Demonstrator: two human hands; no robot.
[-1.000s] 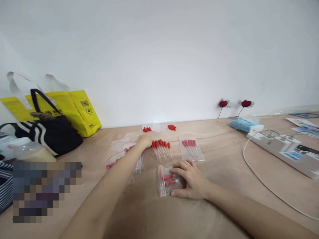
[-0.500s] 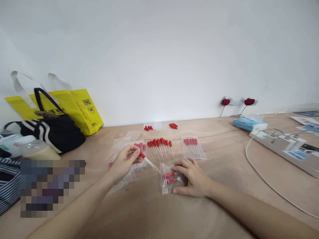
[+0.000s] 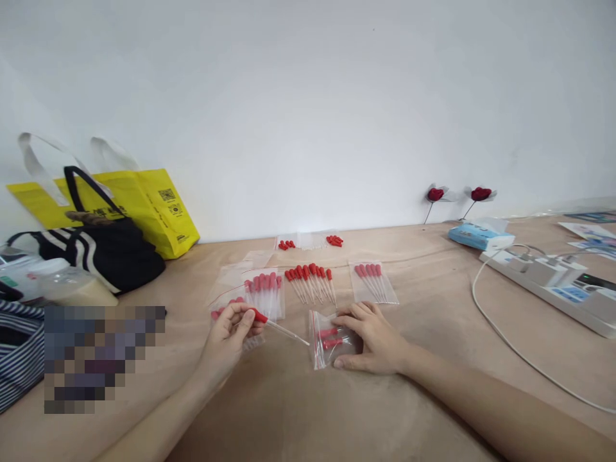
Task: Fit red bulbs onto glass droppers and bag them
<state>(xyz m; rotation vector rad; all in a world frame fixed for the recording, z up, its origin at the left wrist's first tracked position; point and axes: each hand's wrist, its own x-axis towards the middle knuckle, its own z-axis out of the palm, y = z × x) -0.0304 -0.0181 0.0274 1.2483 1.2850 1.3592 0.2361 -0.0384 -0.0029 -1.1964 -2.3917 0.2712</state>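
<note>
Between the thumb and fingers of my left hand [image 3: 231,333], a glass dropper [image 3: 279,328] is pinched by its red rubber bulb. Its thin tip points right, at the mouth of a clear zip-lock bag [image 3: 320,358]. My right hand [image 3: 373,341] lies over the far end of this bag, fingers and thumb curved round it. Two red bulbs show through the plastic; the rest is under my palm. Beyond both hands lies a fanned row of loose droppers [image 3: 312,276]. Behind my left hand are bags of droppers [image 3: 262,292], partly covered by it.
Another filled bag [image 3: 373,282] lies right of the row. Loose red bulbs [image 3: 335,240] sit near the wall. On the left stand a yellow bag [image 3: 163,212], a black bag [image 3: 120,253] and a bottle [image 3: 72,289]. A power strip [image 3: 553,292], white cable [image 3: 500,330] and tissue pack [image 3: 481,236] are right.
My left hand has come down and nearer to me with the dropper, uncovering more of the bagged droppers behind. The dropper tip stays by the bag's mouth. My right hand has hardly moved.
</note>
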